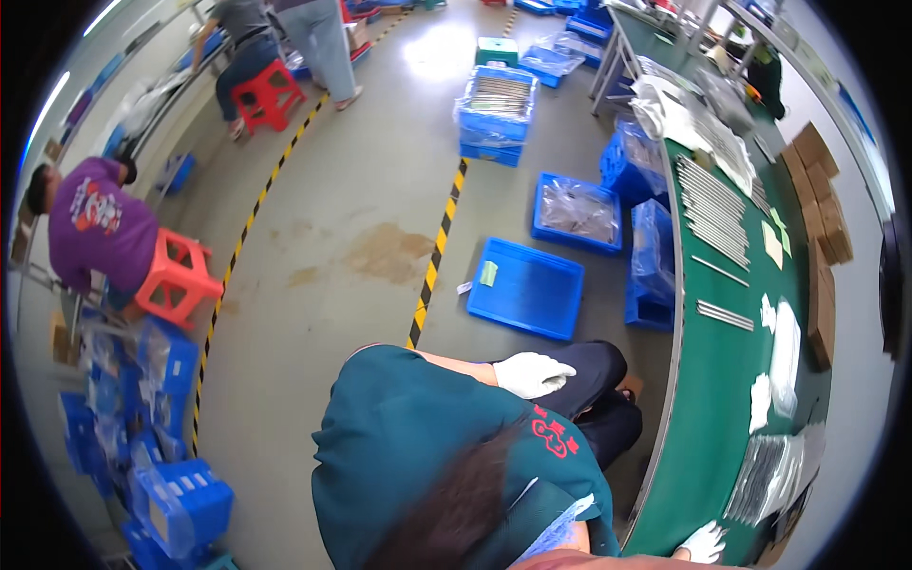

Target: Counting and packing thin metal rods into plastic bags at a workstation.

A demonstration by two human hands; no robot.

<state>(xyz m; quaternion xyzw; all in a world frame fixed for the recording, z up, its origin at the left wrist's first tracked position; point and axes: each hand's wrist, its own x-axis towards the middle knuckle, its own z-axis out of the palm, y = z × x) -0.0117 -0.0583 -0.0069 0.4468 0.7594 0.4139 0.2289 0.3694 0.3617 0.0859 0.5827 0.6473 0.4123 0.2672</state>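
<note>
My left hand (532, 373), in a white glove, lies flat on my thigh in dark trousers (598, 380) and holds nothing. My right hand (705, 541), also gloved, rests at the near edge of the green table (708, 399), at the bottom of the view. Whether its fingers grip anything is unclear. A flat bundle of thin metal rods (765, 475) lies on the table just beyond the right hand. My teal shirt and dark hair fill the lower middle of the view.
More metal rods (712, 204), white bags (784, 351) and cardboard boxes (822, 237) lie along the table. Blue crates (525, 288) stand on the floor beside it, by yellow-black tape (437, 252). A person in purple (100, 223) sits on a red stool at left, with others behind.
</note>
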